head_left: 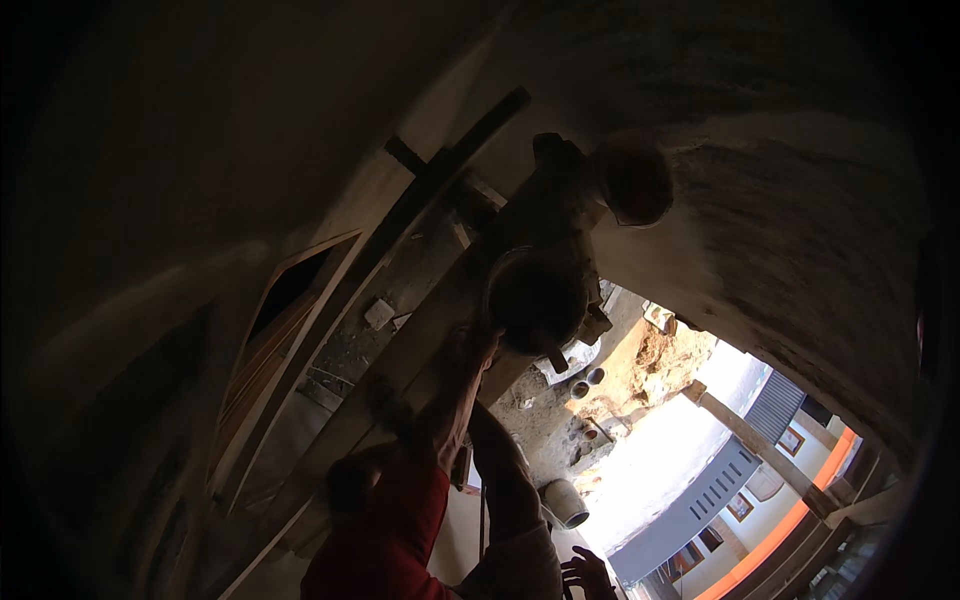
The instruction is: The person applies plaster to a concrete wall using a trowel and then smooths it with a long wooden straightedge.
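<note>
A rough plastered wall (800,260) is seen arching over most of the view, dark at the left and lit at the right. Against it, long wooden planks (400,300) are set slanting from lower left to upper right, crossed near the top by a dark beam (470,145). Past the wall's edge, bright daylight is shown with a grey and orange building front (740,500) and a heap of earth and rubble (660,365). A person in a red top (390,540) is seen at the lower edge, one bare arm raised to a round dark pan (535,300), which is held high against the planks, just below a rounded reddish shape (632,178); what that shape is cannot be told. Beside the red arm, a grey-sleeved forearm is raised toward the same pan. It is taken to be the wearer's own, and the left hand (478,405) at its end is lost in shadow, so its grip cannot be told. A white pipe end (565,502) lies near the elbow. Two small round pots (587,382) are seen on the rubble. The right hand (588,575) is at the lower edge, its fingers (572,566) spread and released, nothing grasped.
</note>
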{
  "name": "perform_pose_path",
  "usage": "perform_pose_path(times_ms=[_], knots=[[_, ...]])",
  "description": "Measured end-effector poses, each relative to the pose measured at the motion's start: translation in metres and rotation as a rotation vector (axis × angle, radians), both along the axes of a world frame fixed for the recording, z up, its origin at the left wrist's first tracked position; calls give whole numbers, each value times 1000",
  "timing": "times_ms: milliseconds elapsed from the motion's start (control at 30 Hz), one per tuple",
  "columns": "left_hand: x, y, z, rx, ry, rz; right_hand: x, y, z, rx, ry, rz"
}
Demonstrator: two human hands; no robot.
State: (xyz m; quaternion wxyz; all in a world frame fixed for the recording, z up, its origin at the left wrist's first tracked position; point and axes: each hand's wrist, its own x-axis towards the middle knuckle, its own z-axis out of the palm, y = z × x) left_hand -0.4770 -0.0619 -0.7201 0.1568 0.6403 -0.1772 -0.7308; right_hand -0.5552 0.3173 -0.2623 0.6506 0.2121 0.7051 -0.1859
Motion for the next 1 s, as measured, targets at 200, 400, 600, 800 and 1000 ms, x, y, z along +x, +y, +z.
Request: perform_pose_path(times_ms=[200,400,600,800,1000], knots=[[68,3,-12,-432,-215,-78,-10,-20,-11,98,-5,14],[287,-31,-65,-507,-1133,-493,-31,-9,-55,162,-9,106],[378,-51,-61,-547,-1202,-609,-34,-49,-89,171,38,528],[395,23,6,-203,-751,-547,-29,-92,-89,76,44,313],[462,175,120,-238,-362,53,-31,-110,-49,-197,-99,254]])
